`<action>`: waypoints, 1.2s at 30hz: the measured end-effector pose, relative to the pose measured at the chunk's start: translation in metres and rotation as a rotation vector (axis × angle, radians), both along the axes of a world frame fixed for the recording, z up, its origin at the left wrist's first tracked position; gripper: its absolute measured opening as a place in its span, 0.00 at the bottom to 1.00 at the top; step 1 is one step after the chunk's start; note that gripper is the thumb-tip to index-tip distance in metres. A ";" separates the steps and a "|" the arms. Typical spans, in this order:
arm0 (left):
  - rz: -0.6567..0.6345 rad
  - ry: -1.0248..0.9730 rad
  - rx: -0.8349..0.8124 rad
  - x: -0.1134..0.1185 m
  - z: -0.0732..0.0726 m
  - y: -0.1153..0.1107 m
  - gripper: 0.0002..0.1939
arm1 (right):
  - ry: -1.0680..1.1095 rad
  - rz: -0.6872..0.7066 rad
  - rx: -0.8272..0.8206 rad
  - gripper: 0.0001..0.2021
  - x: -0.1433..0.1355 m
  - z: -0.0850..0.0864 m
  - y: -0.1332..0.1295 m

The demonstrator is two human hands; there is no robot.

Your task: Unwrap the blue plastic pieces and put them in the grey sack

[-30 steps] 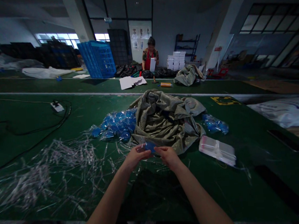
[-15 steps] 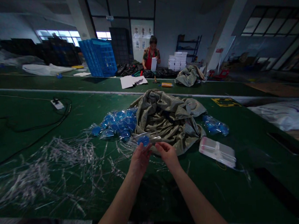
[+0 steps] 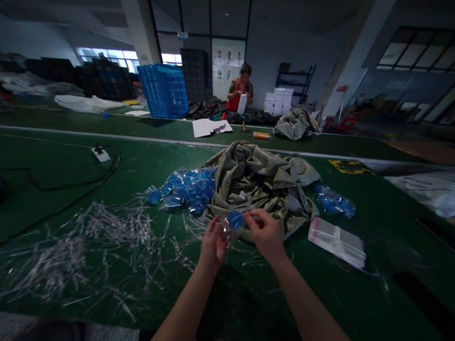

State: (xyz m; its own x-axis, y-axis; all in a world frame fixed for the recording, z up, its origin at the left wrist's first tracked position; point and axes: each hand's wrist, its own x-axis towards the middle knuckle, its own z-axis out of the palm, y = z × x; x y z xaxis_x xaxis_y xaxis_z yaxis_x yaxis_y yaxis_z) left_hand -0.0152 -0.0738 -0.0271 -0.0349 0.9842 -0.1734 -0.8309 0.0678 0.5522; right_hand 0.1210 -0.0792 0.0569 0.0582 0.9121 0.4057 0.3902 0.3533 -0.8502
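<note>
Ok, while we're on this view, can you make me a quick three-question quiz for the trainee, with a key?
1. Multiple choice: what is between the bare left hand and the bare right hand?
A) an orange cylinder
B) a round blue piece in clear plastic film
C) a white power strip
2. True or false: the tied flat stack of clear plastic sleeves lies to the right of the crumpled grey-green cloth.
3. Fill in: on the green table, the tangled heap of thin clear plastic strips lies to the ____ of the cloth.

Key: 1. B; 2. True; 3. left
</note>
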 end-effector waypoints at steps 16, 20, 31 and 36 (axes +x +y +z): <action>-0.186 0.311 0.246 0.004 0.029 0.016 0.16 | -0.305 0.215 -0.022 0.10 0.033 0.040 -0.018; -0.206 0.205 0.198 0.009 0.030 0.015 0.19 | -0.258 0.242 -0.026 0.09 0.037 0.039 -0.020; -0.021 0.579 0.377 0.008 0.065 0.007 0.06 | -0.231 0.170 0.026 0.09 0.054 0.022 -0.023; 0.037 0.733 0.460 0.008 0.087 0.000 0.03 | -0.150 0.095 0.126 0.08 0.054 0.004 -0.021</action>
State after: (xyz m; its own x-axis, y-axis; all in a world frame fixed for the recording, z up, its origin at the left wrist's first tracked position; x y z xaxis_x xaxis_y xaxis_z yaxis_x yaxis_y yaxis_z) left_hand -0.0074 -0.0737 0.0594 -0.0150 0.9471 0.3207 -0.2518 -0.3139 0.9155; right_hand 0.1754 -0.0997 0.0609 -0.0954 0.8520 0.5147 0.4692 0.4945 -0.7316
